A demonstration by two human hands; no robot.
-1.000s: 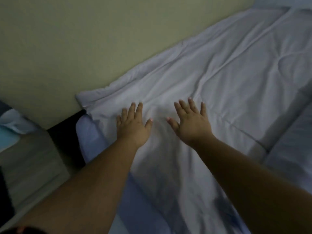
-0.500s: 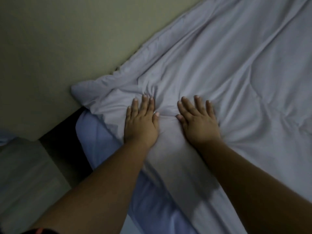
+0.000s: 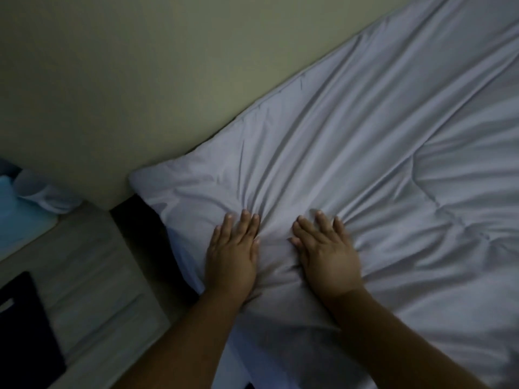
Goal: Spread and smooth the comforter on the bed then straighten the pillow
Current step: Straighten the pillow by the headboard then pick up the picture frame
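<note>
A pale grey-white comforter (image 3: 365, 141) covers the bed from the lower middle to the upper right, its corner (image 3: 148, 178) lying against the wall. My left hand (image 3: 231, 251) presses flat on it near that corner, fingers apart. Beside it my right hand (image 3: 327, 252) lies flat too, palm down. Folds bunch up in front of both sets of fingertips and fan out toward the far right. No pillow is in view.
A beige wall (image 3: 140, 80) runs along the bed's far side. A dark gap (image 3: 146, 237) separates the bed from the light wood floor (image 3: 92, 290). A black object (image 3: 25, 327) lies at the lower left; blue and white cloth (image 3: 25, 203) sits at the left edge.
Both hands have slid forward over the comforter, pushing creases ahead of the fingers. The comforter's corner now lies flatter and closer to the wall.
</note>
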